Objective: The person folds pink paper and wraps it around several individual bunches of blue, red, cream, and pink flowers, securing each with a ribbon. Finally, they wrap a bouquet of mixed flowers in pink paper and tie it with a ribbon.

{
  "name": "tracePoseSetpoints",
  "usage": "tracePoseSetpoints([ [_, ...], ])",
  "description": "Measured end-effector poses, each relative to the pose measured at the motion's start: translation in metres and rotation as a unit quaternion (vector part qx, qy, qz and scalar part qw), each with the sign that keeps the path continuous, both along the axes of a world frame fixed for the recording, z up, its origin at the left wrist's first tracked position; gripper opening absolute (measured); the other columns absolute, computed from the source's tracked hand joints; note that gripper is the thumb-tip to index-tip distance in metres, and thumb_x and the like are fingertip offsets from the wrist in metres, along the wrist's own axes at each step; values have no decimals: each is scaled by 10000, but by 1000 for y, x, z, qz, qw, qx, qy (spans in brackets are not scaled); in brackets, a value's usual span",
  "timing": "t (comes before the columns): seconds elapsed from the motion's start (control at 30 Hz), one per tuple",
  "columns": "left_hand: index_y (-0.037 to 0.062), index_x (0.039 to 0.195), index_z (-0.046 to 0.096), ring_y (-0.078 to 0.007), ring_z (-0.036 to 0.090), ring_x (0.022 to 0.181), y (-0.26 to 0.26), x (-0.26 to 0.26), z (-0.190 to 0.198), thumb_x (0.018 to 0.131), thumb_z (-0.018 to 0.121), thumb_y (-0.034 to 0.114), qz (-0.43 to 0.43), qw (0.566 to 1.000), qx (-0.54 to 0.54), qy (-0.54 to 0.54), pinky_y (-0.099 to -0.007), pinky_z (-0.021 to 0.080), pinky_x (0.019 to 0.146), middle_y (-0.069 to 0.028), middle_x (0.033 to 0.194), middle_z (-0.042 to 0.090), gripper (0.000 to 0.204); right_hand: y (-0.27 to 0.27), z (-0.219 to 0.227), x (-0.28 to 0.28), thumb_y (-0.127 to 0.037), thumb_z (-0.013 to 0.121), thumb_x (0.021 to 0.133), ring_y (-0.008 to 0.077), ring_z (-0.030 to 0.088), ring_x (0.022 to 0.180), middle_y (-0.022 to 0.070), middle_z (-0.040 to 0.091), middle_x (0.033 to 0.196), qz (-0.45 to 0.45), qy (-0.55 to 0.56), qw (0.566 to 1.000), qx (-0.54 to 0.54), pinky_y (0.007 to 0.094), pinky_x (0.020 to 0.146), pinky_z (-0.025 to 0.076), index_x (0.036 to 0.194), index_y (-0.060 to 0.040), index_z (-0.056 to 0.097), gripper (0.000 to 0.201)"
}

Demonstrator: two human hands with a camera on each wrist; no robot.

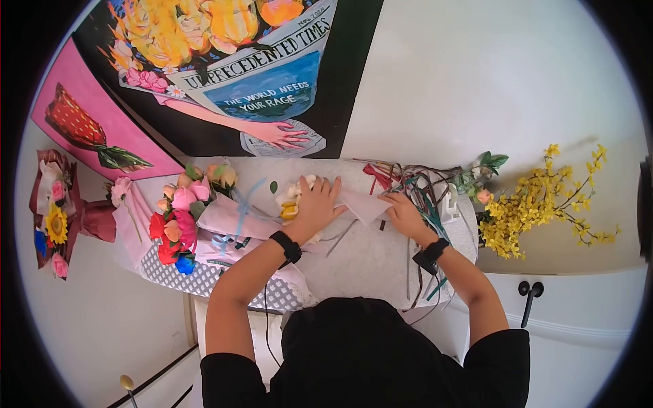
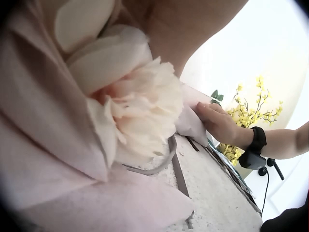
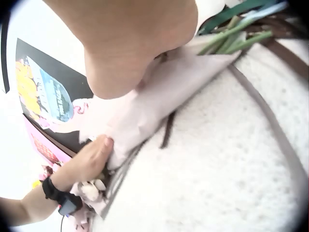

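A bouquet of cream and yellow flowers [image 1: 289,208] lies on the table, wrapped in pale pink paper [image 1: 366,206]. My left hand [image 1: 317,205] grips the wrapped bouquet just beside the blooms, its thumb on the paper and its other fingers over the far side. A ruffled cream flower [image 2: 145,108] fills much of the left wrist view. Toward the stem end, my right hand [image 1: 406,216] pinches the wrapping. Green stems [image 3: 236,44] stick out of the paper past that hand in the right wrist view. A grey ribbon [image 2: 181,176] runs beneath the bouquet.
Wrapped bouquets with pink, red and blue flowers [image 1: 183,198] lie at the left. Ribbons [image 1: 425,197] in green, brown and red trail over the table's right side. Yellow blossom branches [image 1: 524,217] stand beyond the right end. Paintings [image 1: 224,75] lean against the wall behind.
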State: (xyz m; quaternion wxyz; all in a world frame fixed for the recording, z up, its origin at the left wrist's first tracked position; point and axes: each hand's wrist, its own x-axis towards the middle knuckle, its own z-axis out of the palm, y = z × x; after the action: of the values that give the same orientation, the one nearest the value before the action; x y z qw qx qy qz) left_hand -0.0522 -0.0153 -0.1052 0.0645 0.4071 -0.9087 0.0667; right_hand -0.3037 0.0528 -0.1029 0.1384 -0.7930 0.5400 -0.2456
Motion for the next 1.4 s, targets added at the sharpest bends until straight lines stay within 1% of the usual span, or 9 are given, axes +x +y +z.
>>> tracePoseSetpoints([
  [0.1,31,1263,441,-289,404,1166,0,-1,-5,821,444,515,38,999,12,-28,-629,236,936,-144,1232,479,655,0,8,-4,-79,475,786,346,500,976,180,541,1078,-4,-23,997,77,408,858,401,1137,-12,527,361],
  [0.27,11,1223,493,-285,378,1200,-3,-7,-9,836,407,510,103,991,28,-75,-630,181,967,-168,1315,411,638,7,-1,4,-20,480,741,364,494,1025,209,490,1178,32,146,987,-52,441,900,390,1180,42,457,444],
  [0.47,9,1221,485,-277,351,1223,-1,-10,1,824,441,469,142,983,53,-101,-627,208,948,-144,1319,407,610,19,-21,18,-4,459,741,370,405,1185,252,405,1278,4,213,971,-112,431,1010,318,1259,56,373,528],
  [0.57,10,1228,479,-275,357,1215,-1,-11,2,823,439,456,161,976,67,-130,-628,219,929,-143,1320,402,603,14,-16,21,-66,462,760,347,447,1150,229,463,1219,4,256,956,-142,417,996,339,1241,67,395,503],
  [0.77,13,1137,528,-269,431,1132,-4,-8,-8,809,473,418,191,981,-41,-3,-625,226,921,-124,1193,493,523,-5,-17,21,-56,479,747,339,492,1099,220,514,1161,3,206,968,-144,410,975,369,1185,66,444,456],
  [0.87,60,1001,557,-244,469,1072,-7,-5,-3,776,553,355,147,986,-4,77,-614,236,931,-84,1059,531,371,-10,-25,19,-49,494,730,328,522,1061,211,540,1123,8,200,964,-177,401,943,404,1144,60,478,428],
  [0.93,110,913,543,-222,481,1033,-11,2,-11,730,622,317,37,985,-74,149,-607,244,940,-59,974,523,288,-13,-29,19,-50,499,725,319,531,1050,207,546,1116,-1,194,966,-171,393,927,416,1130,56,492,419],
  [1.13,132,1043,559,-232,458,1089,-4,16,10,734,624,336,-55,987,30,145,-622,207,968,-54,1072,545,376,-22,-30,20,-50,507,715,301,544,1033,181,561,1112,-20,159,970,-181,379,898,439,1093,38,533,389],
  [1.4,80,1066,551,-232,452,1122,-2,16,-7,722,635,385,-41,998,27,30,-643,185,966,-64,1089,574,467,-16,-18,22,16,521,703,296,527,1087,150,560,1144,31,107,973,-203,406,961,410,1110,8,553,408],
])
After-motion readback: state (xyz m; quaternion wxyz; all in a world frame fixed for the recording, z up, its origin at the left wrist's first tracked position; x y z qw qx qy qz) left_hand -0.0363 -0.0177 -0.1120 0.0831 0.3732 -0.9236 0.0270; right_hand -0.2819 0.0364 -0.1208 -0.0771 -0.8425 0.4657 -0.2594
